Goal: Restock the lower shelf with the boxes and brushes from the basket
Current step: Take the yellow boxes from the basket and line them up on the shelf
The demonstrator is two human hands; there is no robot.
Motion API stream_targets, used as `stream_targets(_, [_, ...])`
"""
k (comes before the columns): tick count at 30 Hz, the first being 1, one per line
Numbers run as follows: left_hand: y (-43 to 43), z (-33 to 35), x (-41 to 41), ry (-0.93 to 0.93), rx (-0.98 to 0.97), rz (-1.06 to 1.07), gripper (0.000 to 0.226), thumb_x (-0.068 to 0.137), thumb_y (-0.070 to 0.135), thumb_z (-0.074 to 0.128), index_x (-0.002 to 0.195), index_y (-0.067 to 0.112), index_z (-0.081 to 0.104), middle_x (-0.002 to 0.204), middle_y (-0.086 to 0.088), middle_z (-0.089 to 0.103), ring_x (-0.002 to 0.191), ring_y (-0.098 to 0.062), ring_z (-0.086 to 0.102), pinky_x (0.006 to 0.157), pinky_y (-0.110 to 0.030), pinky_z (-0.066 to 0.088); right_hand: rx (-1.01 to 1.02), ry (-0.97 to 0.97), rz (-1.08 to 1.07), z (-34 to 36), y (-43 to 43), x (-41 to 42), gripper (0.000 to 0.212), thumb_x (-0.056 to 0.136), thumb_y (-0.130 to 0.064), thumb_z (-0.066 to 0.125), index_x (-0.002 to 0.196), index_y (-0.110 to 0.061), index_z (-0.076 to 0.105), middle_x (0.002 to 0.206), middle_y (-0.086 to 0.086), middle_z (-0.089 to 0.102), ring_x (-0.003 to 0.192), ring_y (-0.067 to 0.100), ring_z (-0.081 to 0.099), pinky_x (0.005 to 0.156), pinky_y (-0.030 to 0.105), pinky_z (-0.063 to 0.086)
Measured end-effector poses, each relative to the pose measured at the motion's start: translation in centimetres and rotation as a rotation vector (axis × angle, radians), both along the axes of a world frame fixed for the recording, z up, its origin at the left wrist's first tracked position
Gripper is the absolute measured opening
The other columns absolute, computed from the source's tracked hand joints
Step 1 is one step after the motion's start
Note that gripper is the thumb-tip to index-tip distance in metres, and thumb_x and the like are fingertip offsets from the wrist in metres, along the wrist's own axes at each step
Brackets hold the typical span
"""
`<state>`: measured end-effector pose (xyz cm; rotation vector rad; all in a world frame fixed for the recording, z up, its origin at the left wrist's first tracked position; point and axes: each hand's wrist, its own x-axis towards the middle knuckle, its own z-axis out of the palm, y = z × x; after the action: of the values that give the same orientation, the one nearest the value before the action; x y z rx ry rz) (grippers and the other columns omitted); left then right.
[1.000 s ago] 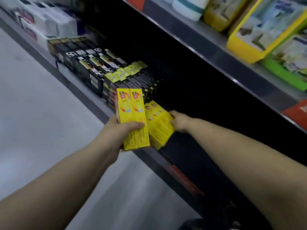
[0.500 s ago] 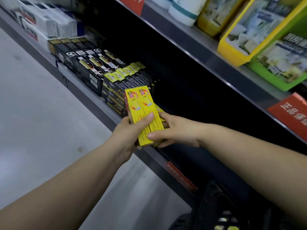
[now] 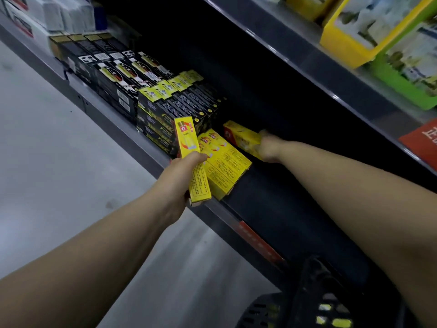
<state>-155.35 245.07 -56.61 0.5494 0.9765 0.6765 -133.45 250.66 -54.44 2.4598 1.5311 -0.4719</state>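
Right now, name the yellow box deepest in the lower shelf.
The yellow box in the right hand; the shelved boxes and the left hand's lie nearer the edge.

Floor (image 3: 59, 162): pale grey and smooth, filling the left and near middle.
Upper shelf (image 3: 295, 50): dark grey board running from the top middle down to the right edge.
Yellow-framed pack (image 3: 350, 36): on the upper shelf, far right.
Green-framed pack (image 3: 406, 76): just right of the yellow-framed one.
Red sign (image 3: 423, 143): at the right edge, white characters, cut off by the frame.
White packs (image 3: 54, 13): far top left, blurred.
Black boxes (image 3: 113, 74): stacked rows left of centre.
Yellow-topped black boxes (image 3: 179, 102): stacked just right of them.
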Motion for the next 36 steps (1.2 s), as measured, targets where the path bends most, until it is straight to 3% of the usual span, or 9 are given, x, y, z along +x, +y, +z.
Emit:
stream_targets(3, [0.3, -0.4, 0.0, -0.023, 0.011, -0.01, 0.033, 0.091, 0.027, 0.049, 0.12, 0.013, 0.055, 0.089, -0.005, 0.063, 0.07, -0.02, 0.058, 0.053, -0.029, 0.047, -0.042, 0.031, 0.009, -2.5, 1.5, -0.7, 0.056, 0.096, -0.028, 0.047, 0.146, -0.016, 0.024, 0.139, 0.016, 0.038, 0.123, 0.033, 0.046, 0.101, 0.035, 0.04])
stream_targets(9, [0.6, -0.8, 0.5, 0.009, 0.121, -0.028, 0.008, 0.093, 0.021, 0.053, 0.097, 0.016, 0.057, 0.076, 0.004, 0.073, 0.068, -0.011, 0.067, 0.064, -0.027, 0.051, -0.174, 0.111, 0.065, -2.8, 0.6, -0.5, 0.057, 0.098, -0.013, 0.042, 0.148, -0.009, 0.016, 0.146, 0.015, 0.034, 0.131, 0.031, 0.038, 0.106, 0.032, 0.03])
stream_targets(14, [-0.1, -1.0, 0.8, 0.045, 0.17, -0.079, 0.046, 0.084, 0.025, 0.066, 0.122, 0.008, 0.045, 0.104, -0.008, 0.071, 0.084, -0.014, 0.072, 0.064, -0.024, 0.058, -0.208, 0.079, 0.158, 0.2, -0.5, -2.0, 0.051, 0.096, -0.007, 0.043, 0.144, -0.007, 0.028, 0.144, 0.016, 0.039, 0.129, 0.029, 0.041, 0.101, 0.031, 0.034])
stream_targets(19, [0.3, -0.5, 0.9, 0.08, 0.239, -0.015, 0.064, 0.074, 0.031, 0.073, 0.124, 0.005, 0.043, 0.112, -0.013, 0.066, 0.093, -0.018, 0.069, 0.075, -0.029, 0.058, -0.195, 0.838, -0.03, 5.0, -4.2, -5.5, 0.032, 0.095, -0.014, 0.04, 0.12, -0.028, 0.054, 0.121, 0.003, 0.058, 0.106, 0.02, 0.057, 0.08, 0.028, 0.047])
stream_targets(21, [0.6, -0.2, 1.0, 0.109, 0.272, -0.01, 0.07, 0.07, 0.035, 0.076, 0.124, 0.005, 0.044, 0.114, -0.015, 0.064, 0.1, -0.023, 0.066, 0.088, -0.039, 0.055, -0.25, 0.961, 0.022, 5.8, -6.1, -6.4, 0.03, 0.091, -0.009, 0.048, 0.11, -0.033, 0.052, 0.108, 0.001, 0.064, 0.096, 0.014, 0.064, 0.08, 0.029, 0.052])
stream_targets(24, [0.5, 0.4, 1.5, 0.103, 0.314, -0.06, 0.076, 0.06, 0.043, 0.076, 0.121, 0.009, 0.045, 0.112, -0.011, 0.064, 0.101, -0.024, 0.065, 0.091, -0.043, 0.052, -0.112, 0.773, 0.141, 5.6, -7.5, -6.5, 0.041, 0.084, -0.012, 0.066, 0.117, -0.023, 0.043, 0.102, 0.001, 0.064, 0.086, 0.009, 0.066, 0.074, 0.026, 0.057])
stream_targets(27, [0.6, 0.2, 1.9, 0.138, 0.402, -0.189, 0.075, 0.068, 0.05, 0.069, 0.129, 0.015, 0.044, 0.116, 0.001, 0.06, 0.102, -0.01, 0.061, 0.084, -0.028, 0.05, -0.024, 0.671, 0.037, 5.4, -6.6, -5.3, 0.035, 0.088, -0.009, 0.058, 0.117, -0.009, 0.038, 0.1, 0.01, 0.061, 0.083, 0.019, 0.064, 0.078, 0.037, 0.057])
stream_targets(32, [2.1, -2.4, 1.5, 0.798, 0.952, -0.47, 0.05, 0.088, 0.035, 0.061, 0.134, 0.02, 0.045, 0.141, -0.003, 0.043, 0.13, -0.023, 0.039, 0.105, -0.036, 0.034, 0.105, -0.021, -0.014, 3.7, -2.0, -1.2, 0.059, 0.095, -0.021, 0.048, 0.141, 0.003, 0.021, 0.138, 0.025, 0.041, 0.123, 0.037, 0.047, 0.099, 0.04, 0.039])
stream_targets(36, [2.2, -3.9, 1.3, 1.012, 1.102, -0.697, 0.053, 0.086, 0.047, 0.056, 0.134, 0.028, 0.046, 0.149, 0.003, 0.034, 0.137, -0.024, 0.025, 0.111, -0.041, 0.026, 0.071, -0.141, -0.009, 1.2, 1.0, 1.3, 0.045, 0.097, -0.015, 0.043, 0.14, -0.007, 0.033, 0.144, 0.021, 0.031, 0.128, 0.035, 0.039, 0.103, 0.035, 0.034])
